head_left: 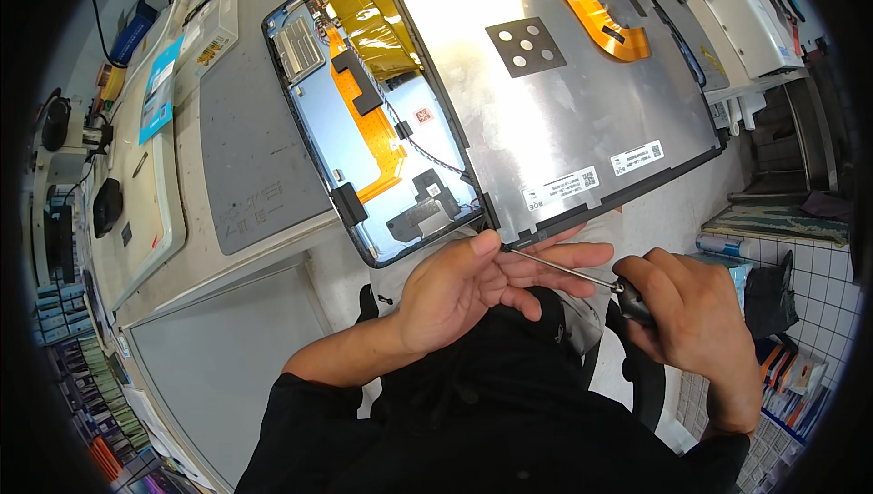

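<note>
A large silver-backed display panel (600, 112) lies at a slant, beside a dark-framed housing (364, 130) with a bluish inner face. The two meet along a black edge. My left hand (473, 280) is palm up at the near corner where they meet. Its thumb rests at the corner, and one finger passes beneath the panel's edge; the other fingers stretch out to the right. My right hand (691, 307) is closed around the dark handle of a screwdriver (573, 272). Its thin metal shaft points left across my left fingers, with the tip by the panel's near corner.
Orange flex cables (368, 130) run inside the housing, and another orange ribbon (591, 7) curves over the panel. A grey mat (250, 157) covers part of the desk. A white tray (150, 194) stands left of it. A white grid rack (818, 285) holds goods at right.
</note>
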`<state>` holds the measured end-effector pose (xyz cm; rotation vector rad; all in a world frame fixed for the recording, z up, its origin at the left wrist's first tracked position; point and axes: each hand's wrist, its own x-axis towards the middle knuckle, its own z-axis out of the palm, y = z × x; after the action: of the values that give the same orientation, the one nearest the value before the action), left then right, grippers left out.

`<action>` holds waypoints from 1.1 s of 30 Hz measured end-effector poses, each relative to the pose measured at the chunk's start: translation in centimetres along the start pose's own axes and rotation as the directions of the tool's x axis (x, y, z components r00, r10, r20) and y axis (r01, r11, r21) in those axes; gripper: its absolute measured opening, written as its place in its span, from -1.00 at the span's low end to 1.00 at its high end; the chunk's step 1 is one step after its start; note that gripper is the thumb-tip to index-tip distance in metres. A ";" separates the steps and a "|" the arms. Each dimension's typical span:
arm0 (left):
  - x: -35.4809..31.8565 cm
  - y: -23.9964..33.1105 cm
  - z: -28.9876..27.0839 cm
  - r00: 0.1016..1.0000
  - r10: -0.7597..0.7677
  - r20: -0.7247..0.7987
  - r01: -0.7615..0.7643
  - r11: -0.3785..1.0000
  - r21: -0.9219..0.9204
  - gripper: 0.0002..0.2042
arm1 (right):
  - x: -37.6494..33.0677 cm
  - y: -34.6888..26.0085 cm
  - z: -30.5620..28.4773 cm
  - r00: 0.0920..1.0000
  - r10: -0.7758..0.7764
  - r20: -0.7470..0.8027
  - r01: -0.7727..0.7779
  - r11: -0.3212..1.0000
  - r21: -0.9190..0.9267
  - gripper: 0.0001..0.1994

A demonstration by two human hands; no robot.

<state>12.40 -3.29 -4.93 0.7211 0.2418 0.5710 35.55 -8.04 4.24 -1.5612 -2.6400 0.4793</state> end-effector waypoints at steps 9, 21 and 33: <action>0.0 0.1 0.1 1.000 -0.007 -0.006 0.007 1.000 0.010 -0.35 | 0.0 0.0 0.0 1.000 0.010 0.015 -0.010 1.000 0.012 -0.49; 0.0 0.0 0.0 1.000 -0.009 0.006 0.009 1.000 -0.016 -0.36 | 0.0 -0.2 0.0 1.000 0.011 0.008 -0.011 1.000 0.014 -0.49; 0.0 0.0 0.0 1.000 -0.008 0.010 0.008 1.000 -0.010 -0.35 | -0.1 -0.4 -0.3 0.998 0.027 0.051 -0.028 0.999 0.033 -0.45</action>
<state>12.42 -3.29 -4.90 0.7131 0.2320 0.5604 35.27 -8.21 4.68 -1.5985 -2.6352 0.5698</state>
